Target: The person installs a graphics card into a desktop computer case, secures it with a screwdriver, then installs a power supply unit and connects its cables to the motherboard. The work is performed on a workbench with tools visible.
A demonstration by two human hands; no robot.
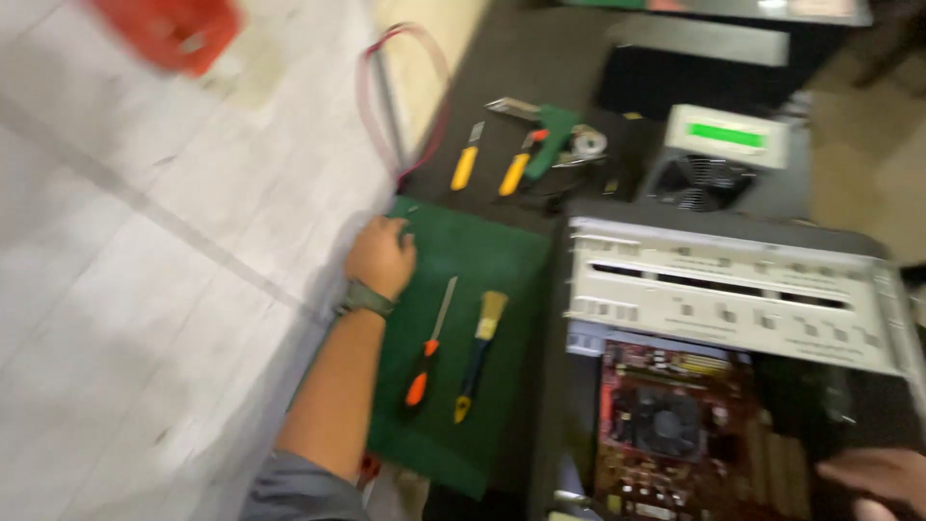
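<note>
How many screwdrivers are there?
3: one orange-and-black screwdriver on the green mat beside the brush, and two yellow-handled ones on the dark table behind. Blur may hide more.

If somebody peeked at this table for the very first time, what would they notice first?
Probably the opened computer case on the right, with its red circuit board and round fan showing. Next, the green mat in the middle, where an orange-handled screwdriver lies beside a small brush. The left hand rests on the mat's far left corner, and the right hand is at the case's near right edge.
</note>
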